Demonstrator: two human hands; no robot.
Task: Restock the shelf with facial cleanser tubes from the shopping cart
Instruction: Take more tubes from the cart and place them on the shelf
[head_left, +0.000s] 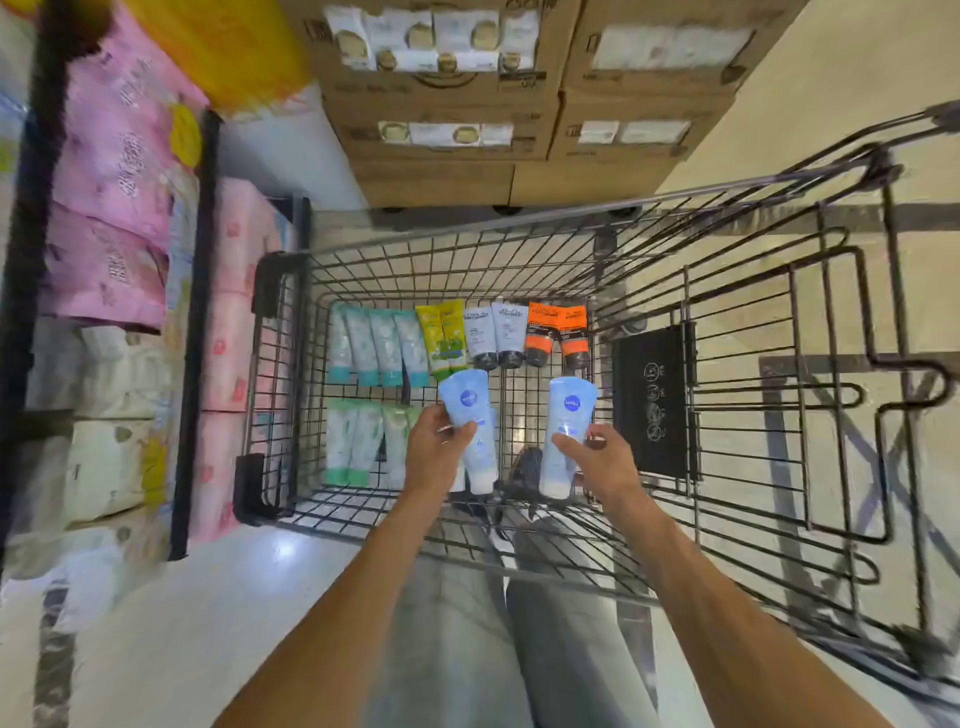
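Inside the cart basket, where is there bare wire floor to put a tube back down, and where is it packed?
Bare floor of the cart lies between the two blue tubes held by the left hand and right hand, below the grey tubes and orange tubes. Crowded: the far row and the left side, with teal tubes and green tubes.

"NIVEA" in a round blue logo on each of two pale-blue tubes. Other tube and carton print blurred, unreadable.
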